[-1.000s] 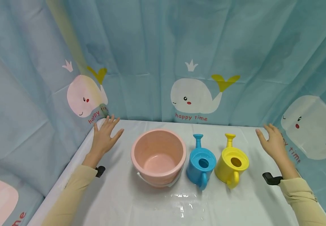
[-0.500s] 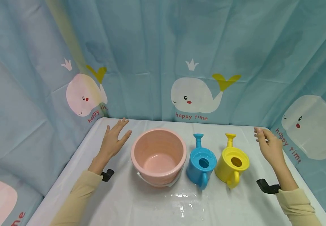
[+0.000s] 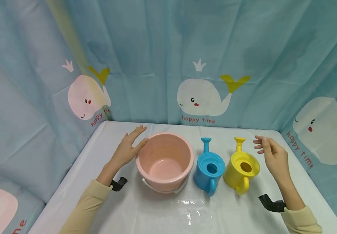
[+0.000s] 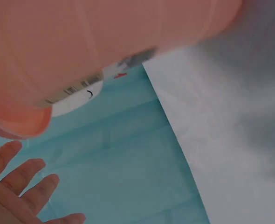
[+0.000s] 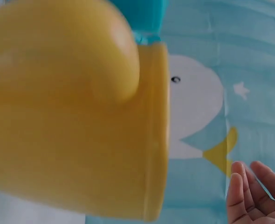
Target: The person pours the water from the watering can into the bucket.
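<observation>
A pink bucket with a white handle stands upright on the table. My left hand hovers at its left side, fingers extended, the thumb near the rim; whether it touches is hard to tell. In the left wrist view the fingers are spread beside the bucket. Right of the bucket stand a blue watering can and a yellow watering can, spouts pointing away. To the right of the yellow can my right hand is raised, fingers loosely bent and holding nothing. The right wrist view has the yellow can large and close.
The white-covered table has wet, shiny spots in front of the bucket and cans. A blue curtain printed with whales hangs behind and along both sides. A black wrist mount sits on the left wrist, another mount on the right.
My left hand has moved right, from the table's left side to the bucket's rim. My right hand has come left and nearer the yellow watering can, its fingers bending. Bucket and cans stay in place.
</observation>
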Available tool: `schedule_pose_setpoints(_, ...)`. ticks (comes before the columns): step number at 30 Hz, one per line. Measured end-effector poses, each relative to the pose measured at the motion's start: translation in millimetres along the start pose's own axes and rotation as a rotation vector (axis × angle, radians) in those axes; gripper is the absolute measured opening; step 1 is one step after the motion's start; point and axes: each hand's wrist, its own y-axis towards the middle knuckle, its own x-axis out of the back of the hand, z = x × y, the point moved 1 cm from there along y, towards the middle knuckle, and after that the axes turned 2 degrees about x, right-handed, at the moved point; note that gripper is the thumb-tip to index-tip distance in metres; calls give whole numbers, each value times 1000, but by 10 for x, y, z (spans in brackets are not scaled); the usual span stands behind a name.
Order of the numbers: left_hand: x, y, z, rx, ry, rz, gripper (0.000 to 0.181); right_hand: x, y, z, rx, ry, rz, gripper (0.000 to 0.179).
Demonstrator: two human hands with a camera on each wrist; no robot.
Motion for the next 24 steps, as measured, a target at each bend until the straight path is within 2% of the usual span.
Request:
schedule_pose_setpoints(6,-30,17,-128,-35,-71,56,55,-48,-89,134,6,48,37,28)
schedule_pose_setpoints(10,-62,32,-191,-43,-92,101,57,-66,-180,383,10,88,60,27)
schedule_pose_setpoints(15,-120,61,-237,-60,-90,140,57,-101,-297,677,54,119,89,23)
schedule_pose_setpoints(19,-160,76,-262,-79,-88,149,54,-173,-400,712,61,111,127,21)
schedule_pose_setpoints(24,-223,85,-282,-90,-87,134,52,-295,-559,571,39,129,174,22)
